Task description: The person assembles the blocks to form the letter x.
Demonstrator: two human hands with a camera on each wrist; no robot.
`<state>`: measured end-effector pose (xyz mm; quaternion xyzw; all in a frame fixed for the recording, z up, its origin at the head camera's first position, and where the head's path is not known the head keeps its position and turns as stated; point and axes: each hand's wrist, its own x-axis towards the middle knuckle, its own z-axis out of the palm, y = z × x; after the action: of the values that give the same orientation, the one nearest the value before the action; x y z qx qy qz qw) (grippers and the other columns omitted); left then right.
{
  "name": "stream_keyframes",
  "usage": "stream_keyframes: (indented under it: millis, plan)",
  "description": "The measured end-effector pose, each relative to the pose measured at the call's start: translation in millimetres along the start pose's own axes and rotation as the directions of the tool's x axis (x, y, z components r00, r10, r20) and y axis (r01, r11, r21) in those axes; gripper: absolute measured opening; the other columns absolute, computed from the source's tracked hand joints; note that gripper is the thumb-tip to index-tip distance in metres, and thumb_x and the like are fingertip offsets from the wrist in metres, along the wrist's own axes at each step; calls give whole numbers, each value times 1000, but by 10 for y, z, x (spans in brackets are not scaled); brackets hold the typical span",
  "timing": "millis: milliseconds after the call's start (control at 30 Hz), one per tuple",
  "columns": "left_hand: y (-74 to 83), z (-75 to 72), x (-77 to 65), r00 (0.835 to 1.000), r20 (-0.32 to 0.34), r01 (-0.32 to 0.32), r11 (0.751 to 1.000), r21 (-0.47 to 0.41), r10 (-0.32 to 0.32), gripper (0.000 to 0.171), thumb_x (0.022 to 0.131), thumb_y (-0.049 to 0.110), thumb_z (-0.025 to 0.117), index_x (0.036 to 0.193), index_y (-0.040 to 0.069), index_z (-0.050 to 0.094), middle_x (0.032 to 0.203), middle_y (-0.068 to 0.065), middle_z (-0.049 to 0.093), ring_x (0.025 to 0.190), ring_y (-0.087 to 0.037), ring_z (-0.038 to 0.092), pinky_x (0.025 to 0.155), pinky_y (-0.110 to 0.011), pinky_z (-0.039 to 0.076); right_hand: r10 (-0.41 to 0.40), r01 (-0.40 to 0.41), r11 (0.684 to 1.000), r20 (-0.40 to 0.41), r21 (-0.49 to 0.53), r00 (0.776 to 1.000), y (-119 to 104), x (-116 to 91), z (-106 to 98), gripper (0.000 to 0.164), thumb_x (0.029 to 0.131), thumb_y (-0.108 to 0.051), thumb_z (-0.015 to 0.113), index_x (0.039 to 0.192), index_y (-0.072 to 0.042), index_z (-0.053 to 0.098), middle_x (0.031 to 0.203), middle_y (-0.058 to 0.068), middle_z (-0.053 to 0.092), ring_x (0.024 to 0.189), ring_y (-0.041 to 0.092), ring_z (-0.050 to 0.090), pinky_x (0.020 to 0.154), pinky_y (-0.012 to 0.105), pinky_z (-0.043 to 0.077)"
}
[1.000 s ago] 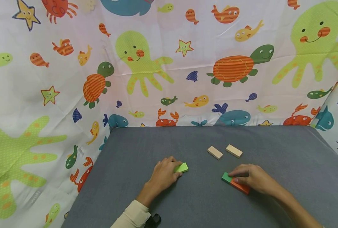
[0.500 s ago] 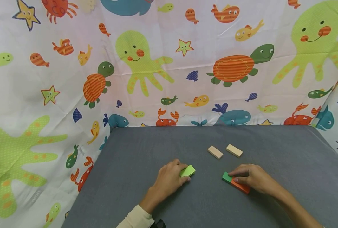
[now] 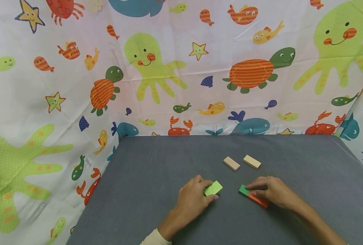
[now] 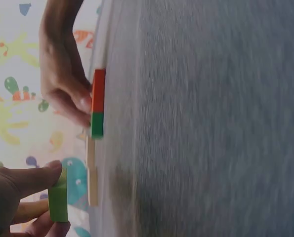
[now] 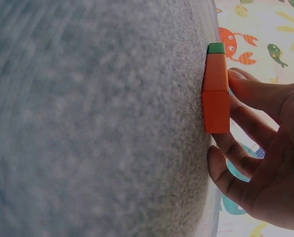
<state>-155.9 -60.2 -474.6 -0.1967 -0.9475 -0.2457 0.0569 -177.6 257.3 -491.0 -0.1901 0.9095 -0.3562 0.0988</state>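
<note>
My left hand [image 3: 193, 199] pinches a lime-green block [image 3: 213, 189] between thumb and fingers. In the left wrist view that lime-green block [image 4: 58, 198] appears raised off the table. To its right, an orange block [image 3: 259, 199] and a darker green block [image 3: 244, 190] lie end to end on the grey surface. My right hand [image 3: 274, 192] holds this pair near the join, its thumb on the orange block and index fingertip at the green one. Seen from the right wrist, the orange block [image 5: 217, 108] lies flat, fingers curling down behind it.
Two pale wooden blocks, the left one [image 3: 231, 163] and the right one [image 3: 252, 162], lie slightly apart farther back on the grey table [image 3: 157, 160]. A white curtain [image 3: 175, 23] printed with sea animals hangs behind and along the sides.
My left hand has moved right and slightly nearer with the lime-green block, bringing it closer to the orange and green pair. The right hand and its blocks have stayed put.
</note>
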Motion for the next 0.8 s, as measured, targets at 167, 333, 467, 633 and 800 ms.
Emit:
stream_keyframes:
  millis: [167,333,467,633,800]
  plan:
    - [99,53,-50,1000,-11,19,999,-26,-19,46,83,42,92,121,20,80,89,9,58,69,2,39,57,-20,31,1,-2,1000,-3,-1,1000,4,4,9,19,94,-21,81,113,-22,84,112,-5,77,101,14,69,82,28,55]
    - [129,122,-71,999,-30,26,999,-43,-27,45,82,42,92,120,20,81,88,7,59,69,3,39,55,-19,31,3,-3,1000,-5,0,1000,1,2,11,19,94,-20,81,112,-22,84,112,-4,77,102,14,69,82,28,55]
    - [137,173,-97,999,-34,24,999,-42,-26,45,81,42,92,119,20,81,89,8,59,68,4,39,55,-19,31,14,-14,1000,-6,-2,1000,-4,-1,7,19,94,-21,81,112,-23,84,113,-4,77,102,15,69,82,28,55]
    - [162,237,-121,999,-5,31,999,-40,-32,46,81,44,92,120,21,80,88,10,57,68,4,39,56,-20,31,12,-12,1000,-8,-8,1000,-7,-4,8,19,94,-20,81,112,-23,84,112,-4,77,101,14,69,82,27,55]
    - [219,291,-116,999,43,31,999,-17,-30,48,81,46,91,122,22,80,88,12,57,67,3,39,56,-20,31,11,-11,1000,-10,-12,1000,-13,-3,10,19,94,-20,81,112,-22,84,112,-4,77,101,15,69,81,27,56]
